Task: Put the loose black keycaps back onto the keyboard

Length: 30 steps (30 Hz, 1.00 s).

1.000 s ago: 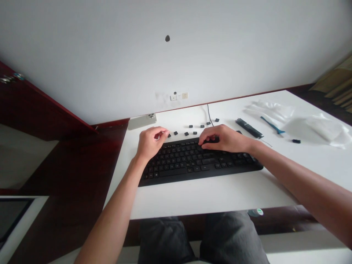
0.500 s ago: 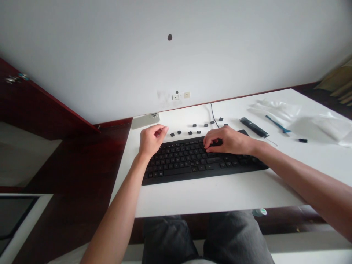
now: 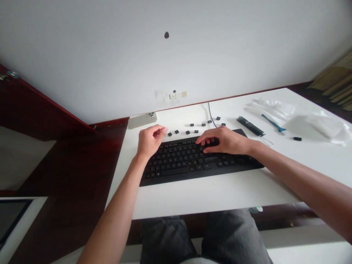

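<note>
A black keyboard (image 3: 176, 170) lies on the white table, with bare key positions in its lower middle. Over its right half is my right hand (image 3: 221, 141), thumb and forefinger apart above the keys, with nothing visible between them. At the keyboard's upper left corner, my left hand (image 3: 150, 139) has thumb and forefinger pinched together; whatever they may hold is too small to make out. Several loose black keycaps (image 3: 176, 131) are scattered behind the keyboard.
A phone (image 3: 142, 120) lies at the back left. Toward the right are a black bundled item (image 3: 250, 125), a blue tool (image 3: 273, 123), a small black piece (image 3: 297, 139) and clear plastic bags (image 3: 327, 126). A cable (image 3: 211, 114) runs off the back edge.
My right hand has opened from a near pinch, its forefinger reaching further left over the keys. My left hand keeps its pinch. The whole view has shifted slightly.
</note>
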Available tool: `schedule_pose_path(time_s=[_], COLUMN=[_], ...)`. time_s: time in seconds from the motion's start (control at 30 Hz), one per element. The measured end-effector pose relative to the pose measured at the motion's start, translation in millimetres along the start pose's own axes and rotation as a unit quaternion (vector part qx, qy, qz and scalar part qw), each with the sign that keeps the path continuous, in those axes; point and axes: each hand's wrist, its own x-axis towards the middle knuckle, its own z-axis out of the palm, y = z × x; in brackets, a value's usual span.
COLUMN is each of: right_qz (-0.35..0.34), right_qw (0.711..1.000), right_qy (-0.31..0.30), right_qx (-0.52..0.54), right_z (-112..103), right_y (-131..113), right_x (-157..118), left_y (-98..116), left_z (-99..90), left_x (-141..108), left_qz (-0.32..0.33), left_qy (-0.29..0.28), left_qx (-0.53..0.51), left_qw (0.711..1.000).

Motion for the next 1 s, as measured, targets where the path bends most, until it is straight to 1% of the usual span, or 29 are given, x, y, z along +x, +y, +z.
schedule_pose_path(time_s=[0.3,0.47,0.6,0.83,1.0], right_qz=[0.015,0.021,0.022,0.023,0.018], right_qw=[1.000,0.999,0.997,0.996,0.996], right_qy=[0.001,0.033,0.056,0.042,0.040], right_qx=[-0.005,-0.015,-0.046,-0.071,-0.078], right_z=[-4,-10,-14,-15,-15], right_y=[1,3,5,6,6], right_x=[-1,-2,-2,0,0], left_y=[-1,0,-2,-1,0], left_z=[-1.1,-1.4,-0.8,-0.3,0.3], left_x=[0,1,0,-1,0], left_qz=[-0.007,-0.013,-0.014,-0.031,-0.032], left_qy=[0.004,0.013,0.013,0.001,0.000], left_qx=[0.005,0.007,0.006,0.015,0.004], left_qw=[1.000,1.000,1.000,0.999,0.999])
